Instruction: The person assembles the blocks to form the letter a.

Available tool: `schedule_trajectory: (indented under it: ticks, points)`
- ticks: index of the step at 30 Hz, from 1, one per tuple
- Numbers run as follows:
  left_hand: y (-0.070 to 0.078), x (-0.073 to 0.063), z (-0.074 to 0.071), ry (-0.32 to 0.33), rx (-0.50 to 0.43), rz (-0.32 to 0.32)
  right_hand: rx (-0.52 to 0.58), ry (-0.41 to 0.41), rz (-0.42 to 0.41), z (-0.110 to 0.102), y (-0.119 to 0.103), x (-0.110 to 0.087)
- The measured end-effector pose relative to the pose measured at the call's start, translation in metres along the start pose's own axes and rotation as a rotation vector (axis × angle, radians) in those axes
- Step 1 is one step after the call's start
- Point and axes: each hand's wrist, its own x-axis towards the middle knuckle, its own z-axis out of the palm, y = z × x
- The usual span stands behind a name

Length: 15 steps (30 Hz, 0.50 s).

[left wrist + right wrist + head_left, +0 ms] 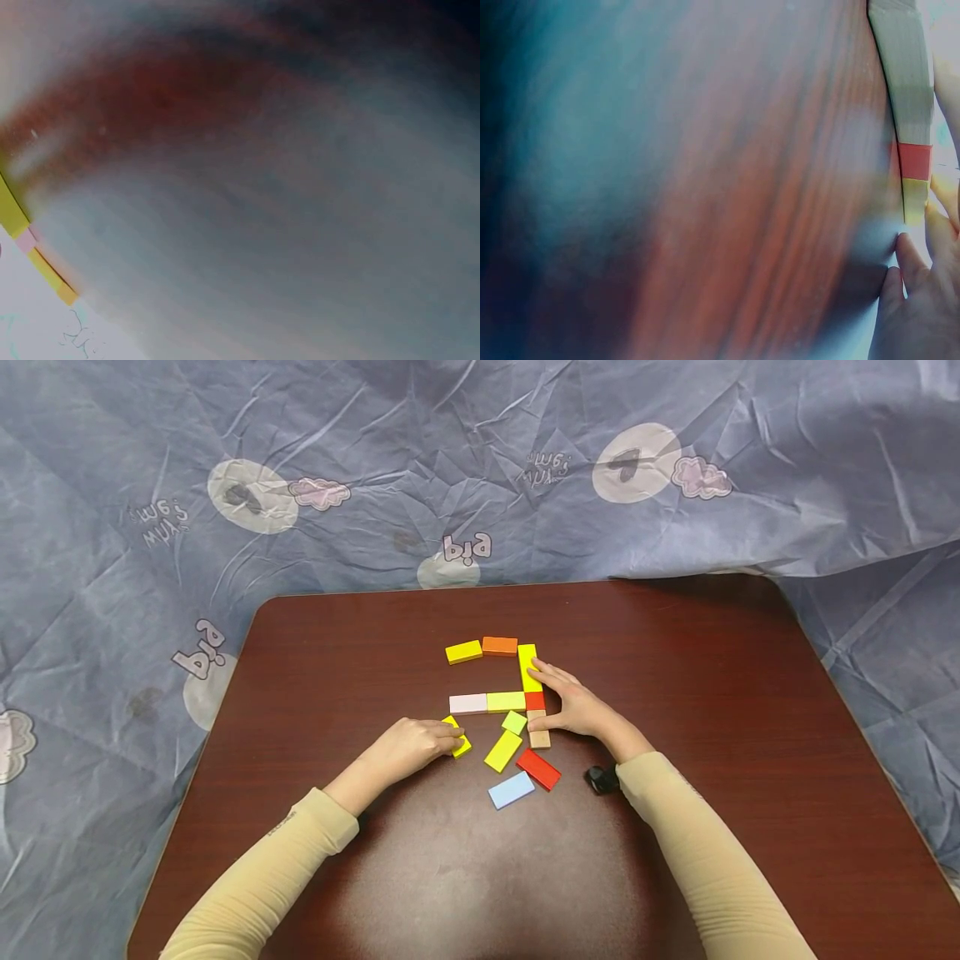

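1. Head view: left grip [416, 746] pinches a bright-yellow rectangular block [462, 749] on the tabletop [337, 685], long axis near-to-far, far end slanting left.
2. Right grip [581, 706] is loosely spread, fingertips at a lengthwise-pointing long yellow bar [528, 682].

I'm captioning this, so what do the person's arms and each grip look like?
The left sleeve and right sleeve are long and pale yellow, each ending in a cuff. The left one bears a small dark marking, too small to read. The left grip and right grip are ungloved hands. A black object shows by the right cuff.
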Motion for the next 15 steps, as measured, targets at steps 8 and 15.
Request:
schedule_trajectory:
  ticks: [8, 15]
  points:
    - [-0.0024, -0.0017, 0.0002, 0.047, -0.044, -0.062, -0.001, -0.001, -0.012, -0.0007, 0.0001, 0.0004]
    - [-0.0033, -0.0012, 0.0014, 0.062, -0.048, -0.067, -0.008, -0.008, -0.003, -0.001, -0.0008, 0.0]
